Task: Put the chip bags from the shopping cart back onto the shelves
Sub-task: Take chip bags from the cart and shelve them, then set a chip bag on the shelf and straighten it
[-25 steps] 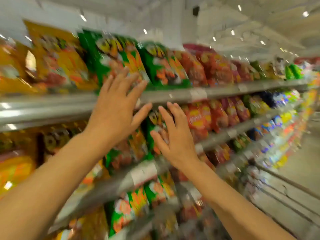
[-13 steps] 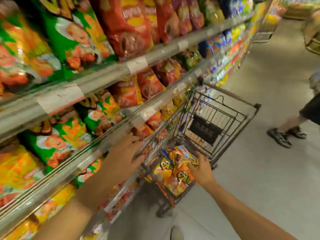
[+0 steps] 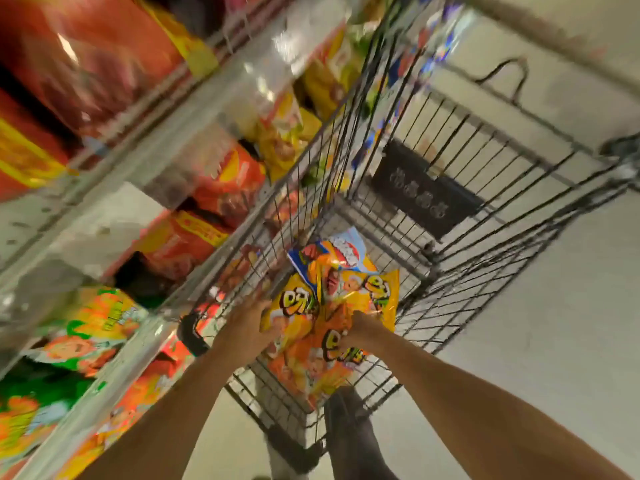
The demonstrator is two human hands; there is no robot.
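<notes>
Both forearms are bare from the lower edge of the view to the wrists, with no sleeve, watch, band or ring showing on either. The left hand (image 3: 247, 332) and the right hand (image 3: 358, 332) wear no gloves. Below them a dark trouser leg (image 3: 360, 455) ends in a dark shoe (image 3: 343, 407); blur hides its laces and any markings.

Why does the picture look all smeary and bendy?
In the head view the camera is moving, so the shelves and the shopping cart wires smear; glare flashes on the shelf edge; the wide lens tilts and bends lines; the chip bags under both hands look sharpest.
</notes>
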